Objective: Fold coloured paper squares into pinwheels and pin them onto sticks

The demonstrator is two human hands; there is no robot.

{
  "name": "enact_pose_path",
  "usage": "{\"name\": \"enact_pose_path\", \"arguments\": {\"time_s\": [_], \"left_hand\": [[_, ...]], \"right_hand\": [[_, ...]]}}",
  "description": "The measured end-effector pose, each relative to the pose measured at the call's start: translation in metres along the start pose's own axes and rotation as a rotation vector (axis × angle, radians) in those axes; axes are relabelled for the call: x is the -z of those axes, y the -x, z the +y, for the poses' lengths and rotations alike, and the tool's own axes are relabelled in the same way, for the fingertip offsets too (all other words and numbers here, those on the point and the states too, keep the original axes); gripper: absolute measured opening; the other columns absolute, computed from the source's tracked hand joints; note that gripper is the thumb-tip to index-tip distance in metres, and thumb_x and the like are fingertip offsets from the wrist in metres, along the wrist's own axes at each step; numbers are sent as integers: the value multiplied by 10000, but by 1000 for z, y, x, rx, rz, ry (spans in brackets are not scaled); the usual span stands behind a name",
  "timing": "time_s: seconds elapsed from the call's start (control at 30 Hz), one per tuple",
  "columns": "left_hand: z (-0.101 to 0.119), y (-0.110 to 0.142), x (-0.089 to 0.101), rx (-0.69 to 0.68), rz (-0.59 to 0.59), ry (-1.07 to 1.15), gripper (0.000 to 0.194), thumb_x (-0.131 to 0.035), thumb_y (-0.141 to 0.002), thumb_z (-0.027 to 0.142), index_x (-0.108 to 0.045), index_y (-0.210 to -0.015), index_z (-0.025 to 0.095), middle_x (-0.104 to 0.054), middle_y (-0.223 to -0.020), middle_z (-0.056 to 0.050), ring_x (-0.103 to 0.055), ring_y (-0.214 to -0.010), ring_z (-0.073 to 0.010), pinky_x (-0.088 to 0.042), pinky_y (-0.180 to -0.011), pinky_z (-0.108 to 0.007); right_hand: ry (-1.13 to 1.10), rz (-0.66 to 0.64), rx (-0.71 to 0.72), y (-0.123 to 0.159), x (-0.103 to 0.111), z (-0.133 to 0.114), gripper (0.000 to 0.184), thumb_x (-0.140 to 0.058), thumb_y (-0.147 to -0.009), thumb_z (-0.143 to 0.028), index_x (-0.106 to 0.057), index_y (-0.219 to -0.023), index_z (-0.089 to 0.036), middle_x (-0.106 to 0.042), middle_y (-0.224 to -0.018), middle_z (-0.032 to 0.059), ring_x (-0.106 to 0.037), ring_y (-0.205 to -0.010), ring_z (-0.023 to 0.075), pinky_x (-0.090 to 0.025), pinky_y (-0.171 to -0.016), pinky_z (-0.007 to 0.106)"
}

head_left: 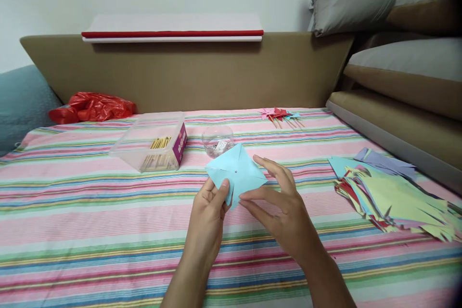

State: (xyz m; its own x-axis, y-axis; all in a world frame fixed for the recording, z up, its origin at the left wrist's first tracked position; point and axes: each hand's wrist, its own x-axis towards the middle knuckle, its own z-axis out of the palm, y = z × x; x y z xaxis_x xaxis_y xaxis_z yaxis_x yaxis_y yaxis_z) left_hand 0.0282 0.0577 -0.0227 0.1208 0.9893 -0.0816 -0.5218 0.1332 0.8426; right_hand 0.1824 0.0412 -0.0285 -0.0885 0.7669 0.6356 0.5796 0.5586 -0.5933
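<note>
A light-blue paper square (238,166) with slits cut in from its corners and a small dark dot at its middle is held up in front of me. My left hand (211,207) grips it near the lower left, thumb on the face and fingers behind. My right hand (283,202) has its thumb and a fingertip close together at the lower right edge of the paper, pinching it there. Another finger of that hand is raised by the right corner. Just behind the paper stands a round clear tub (216,137) with small items and a white label inside.
On the striped cloth (108,231), a clear plastic box (144,147) of sticks stands left. Small paper pinwheels on sticks (279,115) lie far back. A stack of slit coloured papers (393,195) is at right, beside piled cushions (404,101). A red plastic bag (99,106) lies back left.
</note>
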Motion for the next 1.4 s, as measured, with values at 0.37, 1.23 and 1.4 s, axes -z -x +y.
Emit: {"name": "enact_pose_path", "arguments": {"time_s": [0.37, 1.23, 1.4], "left_hand": [[-2, 0, -3, 8, 8, 12, 499, -794, -850, 327, -650, -1319, 233, -771, -1116, -69, -725, -986, -219, -565, -886, -320], [-6, 5, -7, -92, -173, -194, 227, -633, -987, 325, -715, -1183, 244, -761, -1148, -29, -666, -1123, -218, -540, -1014, -355], [-9, 5, -6, -96, -123, -233, 212, -693, -948, 331, -724, -1145, 260, -775, -1090, -12, -685, -1051, -193, -563, -966, -321]], "right_hand": [[-2, -55, -49, 4, 3, 5, 81, -703, -923, -332, -783, -935, -345, -429, -1559, 29, -393, -1430, 349, -455, -1072, 595], [-775, 127, -748, -2, 0, 0, 260, -864, -731, -449, -734, -751, -225, -676, -1011, 36, -626, -908, 224, -477, -849, 373], [-787, 154, -735, -3, 0, -4, 241, -864, -725, -426, -731, -739, -225, -687, -1030, 41, -635, -931, 230, -493, -837, 359]]}}
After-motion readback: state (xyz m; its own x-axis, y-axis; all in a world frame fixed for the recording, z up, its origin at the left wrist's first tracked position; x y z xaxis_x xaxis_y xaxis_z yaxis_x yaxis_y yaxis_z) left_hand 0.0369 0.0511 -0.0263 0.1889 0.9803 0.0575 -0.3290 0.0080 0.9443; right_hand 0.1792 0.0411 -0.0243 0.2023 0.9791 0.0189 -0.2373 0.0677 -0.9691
